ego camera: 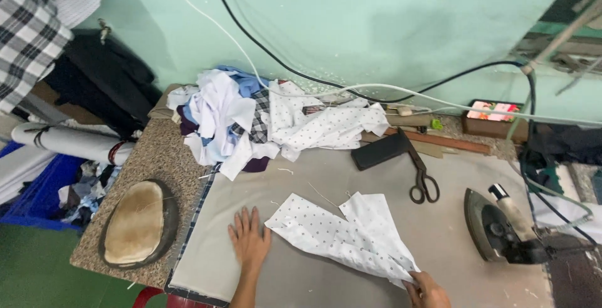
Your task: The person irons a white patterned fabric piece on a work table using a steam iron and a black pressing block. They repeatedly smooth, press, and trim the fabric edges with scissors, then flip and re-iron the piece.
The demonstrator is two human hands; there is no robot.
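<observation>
Your left hand (249, 240) lies flat on the grey cover of the tabletop (301, 276), fingers spread, palm down, grasping nothing; its fingertips sit just beside the near edge of the white dotted fabric piece (342, 233). Your right hand (428, 290) pinches the lower right corner of that same piece at the bottom of the view. The piece lies spread between your two hands, partly folded over itself at its upper right.

Beyond your right hand, black scissors (421, 173) lie on the cover, with a dark flat case (380, 151) just beside their blades. To the right of that hand, an iron (501, 228) rests tipped on its side. Beyond your left hand, a heap of fabric scraps (263, 120), white, blue and checked, sits against the wall. To the left of that hand, an oval padded pressing form (138, 223) rests on the speckled surface.
</observation>
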